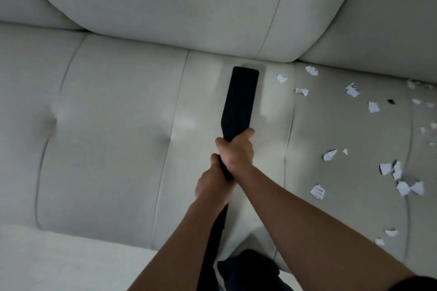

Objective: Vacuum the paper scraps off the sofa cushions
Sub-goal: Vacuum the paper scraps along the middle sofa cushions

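A black vacuum nozzle, flat and wide, lies on the pale sofa seat cushion, its tip close to the crease under the back cushion. My right hand grips the nozzle's neck, and my left hand grips the black tube just behind it. Several torn white paper scraps are scattered over the seat to the right of the nozzle, the nearest one a short way from its tip. The seat left of the nozzle shows no scraps.
The sofa's back cushions rise behind the seat. A small dark speck lies among the scraps at the right. The black vacuum tube runs down between my forearms. Pale floor shows at the lower left.
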